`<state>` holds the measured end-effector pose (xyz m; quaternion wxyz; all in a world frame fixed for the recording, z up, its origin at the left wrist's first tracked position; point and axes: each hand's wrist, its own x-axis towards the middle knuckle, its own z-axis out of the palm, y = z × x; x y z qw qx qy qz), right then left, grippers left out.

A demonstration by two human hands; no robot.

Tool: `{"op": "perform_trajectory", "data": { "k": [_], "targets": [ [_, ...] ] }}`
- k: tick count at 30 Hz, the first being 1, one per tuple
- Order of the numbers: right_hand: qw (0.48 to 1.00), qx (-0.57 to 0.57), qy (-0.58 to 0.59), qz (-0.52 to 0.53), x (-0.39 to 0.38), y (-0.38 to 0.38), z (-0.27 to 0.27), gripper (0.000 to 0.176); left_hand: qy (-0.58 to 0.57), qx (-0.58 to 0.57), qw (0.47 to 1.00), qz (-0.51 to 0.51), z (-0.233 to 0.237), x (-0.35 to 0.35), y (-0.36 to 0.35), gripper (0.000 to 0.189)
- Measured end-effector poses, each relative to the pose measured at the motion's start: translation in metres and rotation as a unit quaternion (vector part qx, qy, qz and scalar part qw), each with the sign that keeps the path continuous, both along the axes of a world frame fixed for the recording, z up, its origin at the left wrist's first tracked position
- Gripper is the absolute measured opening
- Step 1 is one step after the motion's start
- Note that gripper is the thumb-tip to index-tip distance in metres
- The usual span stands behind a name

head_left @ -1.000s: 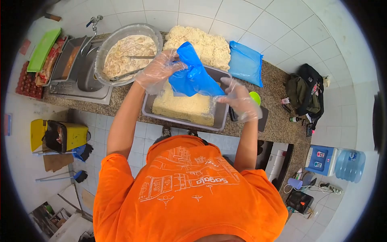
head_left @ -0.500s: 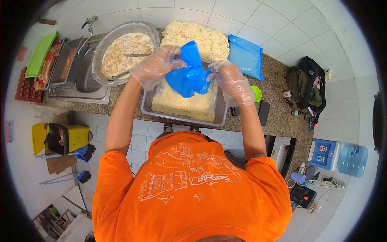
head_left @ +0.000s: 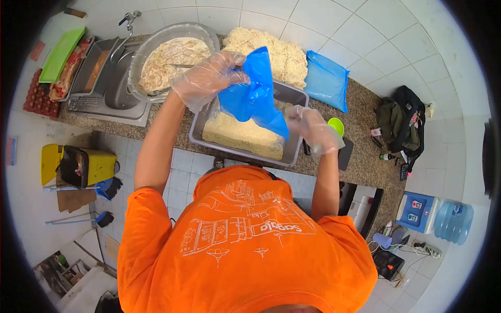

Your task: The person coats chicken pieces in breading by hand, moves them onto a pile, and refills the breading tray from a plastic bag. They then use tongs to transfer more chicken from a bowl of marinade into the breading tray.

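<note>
A blue plastic bag (head_left: 253, 94) hangs over the grey tub (head_left: 301, 141). My left hand (head_left: 211, 78), in a clear plastic glove, is closed on the bag's upper left part. On the other side my right hand (head_left: 315, 128), also gloved and slightly blurred, has its fingers closed at the bag's lower right edge. Below the bag, pale yellow crumbly material (head_left: 242, 136) lies in the tub, partly hidden by the bag.
Left of the tub stands a large basin (head_left: 136, 65) of creamy mixture with utensils. Behind are a pale crumbly mound (head_left: 271, 55) and a flat blue packet (head_left: 326, 81). A green cup (head_left: 335, 125) and dark phone-like object (head_left: 345, 155) sit right. A sink (head_left: 120, 94) lies left.
My right hand has moved down and slightly right, drawing the bag's edge out with it. My left hand keeps its hold. The whole view has shifted slightly.
</note>
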<state>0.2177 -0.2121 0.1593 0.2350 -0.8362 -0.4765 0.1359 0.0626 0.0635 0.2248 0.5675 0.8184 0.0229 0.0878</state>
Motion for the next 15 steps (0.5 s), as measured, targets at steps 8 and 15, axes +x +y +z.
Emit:
{"op": "perform_trajectory", "data": {
  "k": [8,15],
  "targets": [
    [0.991,0.098,-0.008,-0.096,-0.036,0.018,0.049,0.022,0.024,-0.085,0.996,0.032,0.007,-0.008,0.007,0.016],
    [0.983,0.022,-0.182,-0.028,-0.026,0.036,0.053,0.02,0.031,-0.008,0.998,0.045,-0.006,-0.013,0.019,0.019]
  ]
}}
